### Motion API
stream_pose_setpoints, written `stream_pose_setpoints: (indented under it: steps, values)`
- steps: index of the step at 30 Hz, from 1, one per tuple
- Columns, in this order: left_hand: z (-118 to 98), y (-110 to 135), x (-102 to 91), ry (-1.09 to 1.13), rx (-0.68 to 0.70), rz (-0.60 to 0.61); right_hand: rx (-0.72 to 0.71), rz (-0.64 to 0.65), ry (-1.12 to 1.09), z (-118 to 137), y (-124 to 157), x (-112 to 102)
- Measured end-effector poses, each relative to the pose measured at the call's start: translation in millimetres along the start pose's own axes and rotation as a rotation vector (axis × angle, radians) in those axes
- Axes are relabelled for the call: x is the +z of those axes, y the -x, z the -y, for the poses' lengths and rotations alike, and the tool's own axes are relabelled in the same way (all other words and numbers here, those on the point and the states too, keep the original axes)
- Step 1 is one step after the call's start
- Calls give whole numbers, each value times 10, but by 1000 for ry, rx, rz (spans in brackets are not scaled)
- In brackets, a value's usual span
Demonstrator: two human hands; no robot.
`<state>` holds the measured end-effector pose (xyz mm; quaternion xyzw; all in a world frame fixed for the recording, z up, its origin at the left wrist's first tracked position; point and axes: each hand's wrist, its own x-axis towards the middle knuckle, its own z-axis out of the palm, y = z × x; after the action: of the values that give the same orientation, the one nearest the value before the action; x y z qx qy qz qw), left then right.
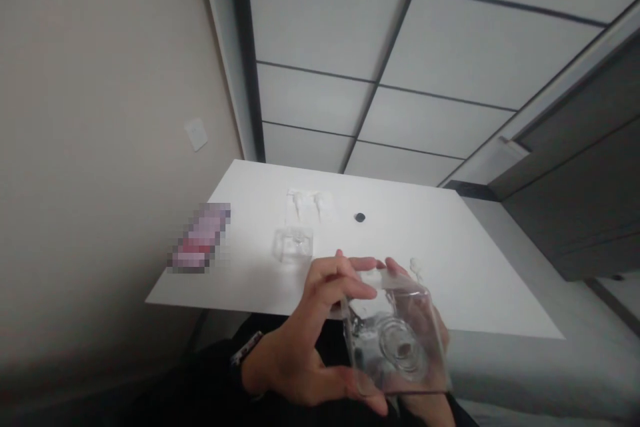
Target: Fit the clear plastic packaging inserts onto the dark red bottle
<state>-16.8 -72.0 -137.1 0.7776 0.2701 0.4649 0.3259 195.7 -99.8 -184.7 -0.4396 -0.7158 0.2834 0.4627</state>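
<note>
A clear square plastic case (400, 347) with a round ringed part near its middle is held up close to me, in front of the table's near edge. My left hand (320, 340) grips it from the left, fingers over the upper edge and thumb along the bottom. Behind and to the right of the case, my right hand (440, 330) supports it, seen partly through the plastic. Beyond my left hand, a second clear plastic case (297, 245) rests on the white table (480, 267).
Two small white pointed pieces (309, 205) lie at the back of the table. Farther right are a dark round piece (360, 217) and a small white object (416, 268). A blurred-out pinkish item (203, 237) lies by the left edge. A wall stands left, panels behind.
</note>
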Motion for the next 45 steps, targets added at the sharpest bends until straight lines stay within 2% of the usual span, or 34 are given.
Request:
stream_pose_setpoints:
  steps: [3,6,10,15,18,21,28,37,45]
  values:
    - [37,-92,71,54,-11,26,-92,-213,-94,88,-129,-129]
    - [70,-159,62,73,-16,56,-192,-227,-168,98,-223,-282]
    - [220,-21,136,4,-80,-36,-194,-253,-46,-23,-297,-499]
    - [627,297,402,-77,-291,-133,-272,-147,203,-177,-415,-719]
    - [852,352,486,-22,-392,-93,-344,-87,334,-184,-496,-799]
    - [964,317,483,24,-462,-47,-384,-36,403,-158,-565,-854]
    - [953,237,469,19,-472,-87,-294,72,353,-113,-673,-955]
    - [954,243,467,18,-446,-94,-405,196,452,24,-877,-1009]
    - [963,250,480,-5,-422,-101,-449,282,485,116,-970,-1012]
